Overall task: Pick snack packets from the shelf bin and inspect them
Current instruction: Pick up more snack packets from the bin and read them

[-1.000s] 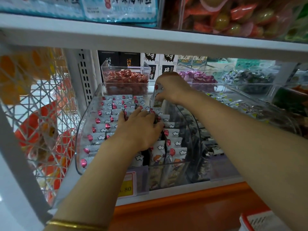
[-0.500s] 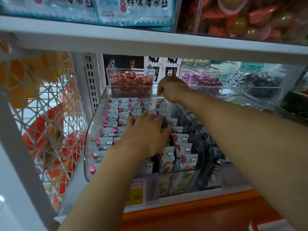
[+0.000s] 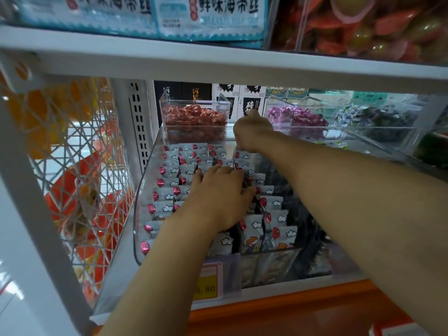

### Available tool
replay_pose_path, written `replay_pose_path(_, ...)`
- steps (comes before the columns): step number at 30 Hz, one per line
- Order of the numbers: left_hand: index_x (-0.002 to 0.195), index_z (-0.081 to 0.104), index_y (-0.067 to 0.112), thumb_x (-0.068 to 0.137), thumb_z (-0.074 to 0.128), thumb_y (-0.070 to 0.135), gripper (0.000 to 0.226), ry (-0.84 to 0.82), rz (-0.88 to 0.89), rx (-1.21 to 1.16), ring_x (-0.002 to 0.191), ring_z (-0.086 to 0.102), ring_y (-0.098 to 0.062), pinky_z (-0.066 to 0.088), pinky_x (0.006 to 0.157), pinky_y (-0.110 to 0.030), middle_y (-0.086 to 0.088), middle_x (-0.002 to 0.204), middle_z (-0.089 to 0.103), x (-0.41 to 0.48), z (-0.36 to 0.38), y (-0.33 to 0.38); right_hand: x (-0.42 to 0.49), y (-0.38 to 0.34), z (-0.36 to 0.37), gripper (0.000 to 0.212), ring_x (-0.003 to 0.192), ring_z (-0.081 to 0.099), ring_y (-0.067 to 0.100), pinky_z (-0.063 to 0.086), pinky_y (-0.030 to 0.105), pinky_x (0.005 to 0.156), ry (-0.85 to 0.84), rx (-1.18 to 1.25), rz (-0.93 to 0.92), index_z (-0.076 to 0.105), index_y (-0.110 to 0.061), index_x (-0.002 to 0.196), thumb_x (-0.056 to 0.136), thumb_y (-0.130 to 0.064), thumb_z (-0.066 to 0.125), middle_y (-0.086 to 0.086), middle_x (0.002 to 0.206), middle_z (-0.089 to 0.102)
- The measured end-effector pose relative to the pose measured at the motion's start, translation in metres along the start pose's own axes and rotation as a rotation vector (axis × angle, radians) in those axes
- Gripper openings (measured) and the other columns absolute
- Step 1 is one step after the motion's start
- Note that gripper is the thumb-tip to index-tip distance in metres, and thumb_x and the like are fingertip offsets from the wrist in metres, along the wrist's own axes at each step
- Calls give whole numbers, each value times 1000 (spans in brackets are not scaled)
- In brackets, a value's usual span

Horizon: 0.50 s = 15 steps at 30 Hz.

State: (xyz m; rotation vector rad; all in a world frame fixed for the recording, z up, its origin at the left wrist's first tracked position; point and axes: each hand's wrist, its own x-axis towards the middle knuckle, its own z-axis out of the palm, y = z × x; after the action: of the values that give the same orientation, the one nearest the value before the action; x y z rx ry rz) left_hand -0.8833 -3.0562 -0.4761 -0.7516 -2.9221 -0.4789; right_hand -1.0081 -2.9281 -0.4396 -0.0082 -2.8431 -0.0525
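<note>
place: shop | signs: shelf (image 3: 218,61), packet-filled shelf bin (image 3: 143,202), price tag (image 3: 208,282)

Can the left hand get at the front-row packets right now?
Probably yes: the left hand lies on the middle rows, the bin is open-topped, and the front-row packets sit uncovered beside its wrist.
</note>
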Motion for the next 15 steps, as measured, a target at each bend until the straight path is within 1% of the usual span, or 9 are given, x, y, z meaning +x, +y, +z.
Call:
replay_pose_path(2, 122, 51, 13, 97, 34, 40, 40, 15, 3, -11, 126, 37, -29, 24, 109, -49, -9, 126, 50, -1, -3, 0, -1, 5, -11, 24, 105, 55, 35, 49, 38, 87, 50, 1, -12, 57, -2, 110, 87, -8, 60, 19, 118, 54)
replay_pose_path(4, 102, 54, 12, 97, 37, 36, 30, 74, 14, -49, 115, 43, -31, 31, 103, -45, -9, 108, 51, -2, -6, 0, -10, 12, -24, 20, 101, 58, 32, 48, 35, 80, 138, 89, 7, 57, -4, 108, 88, -9, 58, 16, 111, 58)
replay_pose_path(6, 88, 50, 12, 96, 42, 29, 21, 176, 16, -140, 107, 47, -30, 36, 93, -37, -6, 96, 46, -5, -11, 1, -25, 20, -35, 17, 94, 58, 31, 40, 32, 69, 288, 149, 30, 53, -5, 108, 93, -11, 49, 16, 108, 55)
replay_pose_path(7, 89, 52, 11, 96, 44, 26, 18, 228, 15, -187, 106, 48, -30, 36, 87, -33, -7, 97, 48, -7, -12, 2, -37, 24, -38, 17, 88, 57, 32, 36, 32, 65, 358, 190, 47, 51, -5, 108, 94, -11, 45, 16, 105, 54)
replay_pose_path(9, 103, 56, 8, 96, 47, 23, 19, 324, -4, -256, 107, 50, -28, 36, 81, -28, -10, 107, 52, -8, -14, 1, -64, 29, -43, 16, 79, 54, 31, 32, 31, 61, 476, 310, 60, 48, -2, 108, 94, -11, 44, 18, 97, 55)
replay_pose_path(11, 122, 52, 9, 95, 49, 24, 31, 398, -39, -340, 103, 52, -24, 40, 79, -28, -9, 116, 53, -11, -18, 0, -95, 32, -49, 10, 78, 58, 23, 33, 28, 59, 552, 494, 57, 51, -1, 98, 95, -8, 45, 14, 88, 57)
replay_pose_path(13, 134, 43, 14, 94, 51, 29, 43, 426, -61, -455, 99, 54, -20, 45, 76, -28, -3, 117, 52, -16, -20, -1, -125, 30, -51, 12, 71, 59, 4, 42, 23, 56, 566, 752, 69, 48, -7, 85, 96, -5, 44, 2, 77, 53)
replay_pose_path(14, 138, 40, 16, 94, 51, 32, 48, 405, -83, -541, 102, 57, -21, 48, 81, -31, -1, 122, 53, -19, -21, -1, -140, 27, -51, 16, 70, 60, 6, 48, 28, 59, 557, 888, 91, 46, -11, 82, 96, -4, 44, 1, 76, 52)
replay_pose_path(15, 139, 39, 17, 94, 51, 33, 49, 372, -102, -663, 102, 60, -21, 51, 84, -37, -1, 123, 57, -21, -21, -1, -153, 23, -51, 18, 69, 62, 14, 53, 34, 59, 536, 992, 119, 45, -14, 81, 96, -4, 45, 4, 79, 54)
